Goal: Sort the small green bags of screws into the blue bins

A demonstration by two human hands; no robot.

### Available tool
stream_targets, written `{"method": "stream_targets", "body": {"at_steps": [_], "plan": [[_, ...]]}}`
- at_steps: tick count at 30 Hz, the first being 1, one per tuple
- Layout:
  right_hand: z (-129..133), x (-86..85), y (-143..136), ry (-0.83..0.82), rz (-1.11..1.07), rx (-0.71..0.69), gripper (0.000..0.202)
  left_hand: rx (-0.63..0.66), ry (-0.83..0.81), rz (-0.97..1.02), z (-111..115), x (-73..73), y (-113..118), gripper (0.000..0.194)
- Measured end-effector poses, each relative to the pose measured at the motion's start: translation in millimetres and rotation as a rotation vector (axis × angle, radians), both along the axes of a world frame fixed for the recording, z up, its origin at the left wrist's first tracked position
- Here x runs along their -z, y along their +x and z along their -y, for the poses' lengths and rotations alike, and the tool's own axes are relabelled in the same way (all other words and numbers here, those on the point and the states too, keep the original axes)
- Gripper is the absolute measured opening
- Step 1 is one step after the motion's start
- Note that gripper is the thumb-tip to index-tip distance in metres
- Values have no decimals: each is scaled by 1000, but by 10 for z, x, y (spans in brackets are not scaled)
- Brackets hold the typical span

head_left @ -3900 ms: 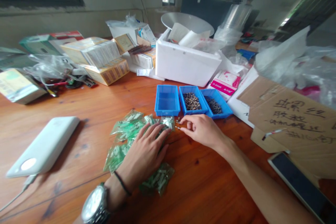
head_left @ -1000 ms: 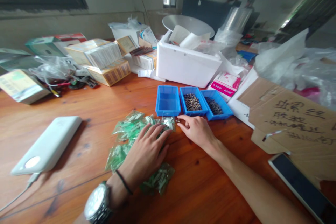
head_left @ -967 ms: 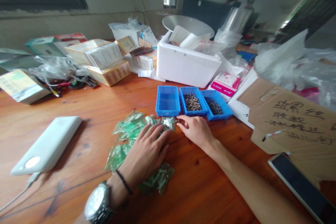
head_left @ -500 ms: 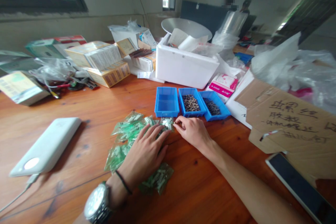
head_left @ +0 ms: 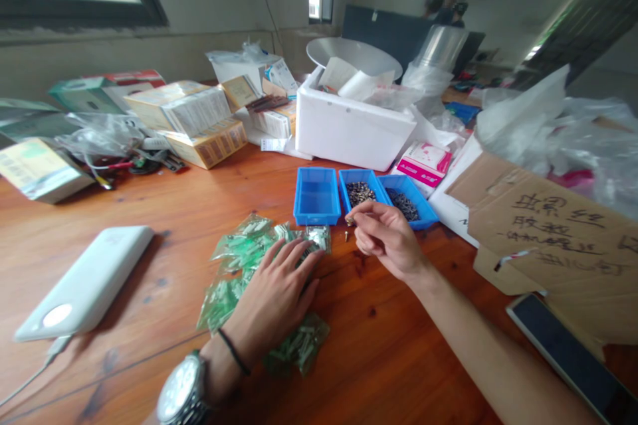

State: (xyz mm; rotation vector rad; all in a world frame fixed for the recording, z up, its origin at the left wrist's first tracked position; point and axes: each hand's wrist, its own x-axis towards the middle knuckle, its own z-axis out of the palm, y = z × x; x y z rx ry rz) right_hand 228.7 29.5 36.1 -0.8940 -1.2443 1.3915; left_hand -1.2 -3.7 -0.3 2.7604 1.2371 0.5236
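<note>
My left hand [head_left: 286, 279] lies with fingers spread over several clear bags of pale green pieces [head_left: 234, 249]. A small clear bag of silvery pieces [head_left: 318, 238] is just beyond its fingertips. My right hand [head_left: 386, 236] is raised over the table, thumb and forefinger pinched on small brass-coloured screws [head_left: 350, 220]; how many is unclear. Just below them shows a single small screw [head_left: 346, 236], on the table or in the air, I cannot tell. Beyond that hand are a blue bin [head_left: 340, 194] with brass-coloured screws, another blue bin [head_left: 427, 218] with dark screws, and an empty blue bin [head_left: 318, 219].
A white foam box [head_left: 351, 129] stands behind the bins, beside a pink-and-white box [head_left: 423, 163]. On the left are a white power bank [head_left: 92, 279] with a cable and stacked cartons [head_left: 194, 119]. A cardboard flap [head_left: 553, 232] and a phone [head_left: 563, 352] lie right.
My right hand has lifted and moved right from beside the silvery bag, with small screws in its pinch. A loose screw now shows below it. My left hand has stayed in place.
</note>
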Motion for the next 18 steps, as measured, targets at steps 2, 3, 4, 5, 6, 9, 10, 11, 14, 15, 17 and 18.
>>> {"method": "stream_targets", "body": {"at_steps": [2, 3, 4, 5, 6, 9, 10, 11, 14, 15, 17, 18], "plan": [[19, -81, 6, -22, -90, -24, 27, -4, -2, -8, 1, 3, 1, 39], [30, -115, 12, -11, -85, -20, 26, -5, -4, -11, 1, 3, 1, 39], [41, -146, 24, 17, -54, -1, 25, -6, -5, -12, 2, 2, 0, 39], [49, -175, 45, 64, 5, 35, 25, -7, -5, -12, 2, -1, 0, 39], [54, -201, 76, 132, 91, 96, 24, -8, -4, -10, 3, -5, 1, 39], [25, -236, 231, 424, 496, 419, 21, -4, -8, -10, 4, -16, 2, 39], [-1, -223, 295, 518, 659, 547, 19, -1, -11, -12, 4, -17, 2, 39], [-32, -195, 358, 583, 805, 629, 19, 0, -16, -15, 3, -15, 2, 39], [-115, -64, 490, 568, 1186, 534, 13, -5, -13, -11, -1, 4, -3, 40], [-125, -22, 503, 549, 1230, 515, 12, -8, -9, -7, -3, 12, -5, 40], [-108, 35, 475, 523, 1249, 465, 11, -11, -2, 0, -5, 26, -9, 40], [-86, 51, 440, 509, 1249, 428, 11, -10, 0, 2, -5, 30, -11, 40]]}}
